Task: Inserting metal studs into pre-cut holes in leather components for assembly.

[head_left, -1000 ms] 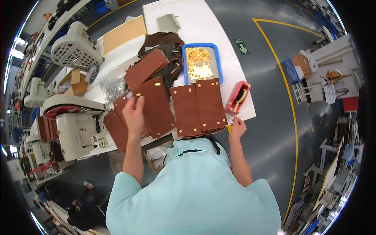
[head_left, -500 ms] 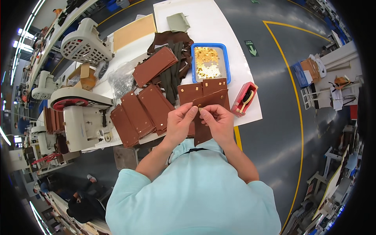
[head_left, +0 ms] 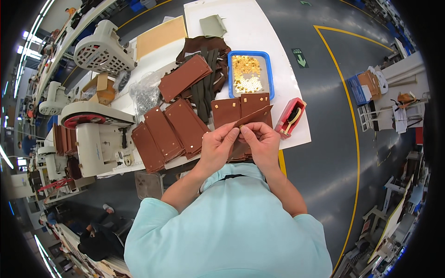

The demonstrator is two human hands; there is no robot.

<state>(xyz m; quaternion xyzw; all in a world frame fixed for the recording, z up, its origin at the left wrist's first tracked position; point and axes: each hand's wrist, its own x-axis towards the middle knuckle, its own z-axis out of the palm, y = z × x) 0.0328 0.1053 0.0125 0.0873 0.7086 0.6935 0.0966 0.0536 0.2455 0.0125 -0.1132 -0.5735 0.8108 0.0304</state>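
1. At my far left stands a cream-white sewing machine point(head_left: 95, 139) with a red-rimmed wheel on top, at the edge of the white worktop point(head_left: 259, 28).
2. Just right of it, a fanned row of flat brown leather panels point(head_left: 169, 132) lies on the worktop, well left of my hands.
3. Behind that row rests a second stack of brown leather panels point(head_left: 185, 76), tilted, with a heap of dark brown straps point(head_left: 206, 88) beside it.
4. My left hand point(head_left: 217, 147) is raised above the near edge of the worktop, thumb and fingers closed on the lower left edge of a thin brown leather piece point(head_left: 254, 116).
5. That piece runs up and to the right from between my two hands, its free end over the flat brown panels with brass studs point(head_left: 241, 107) lying just beyond my fingers.
6. My right hand point(head_left: 262, 143) touches the left one, fingertips pinching the same piece at its near end.
7. Beyond my hands sits a blue rectangular tray point(head_left: 271, 78) filled with small golden metal fittings point(head_left: 246, 74).
8. Right of my right hand, near the worktop's edge, lies a red tape dispenser point(head_left: 290, 118).
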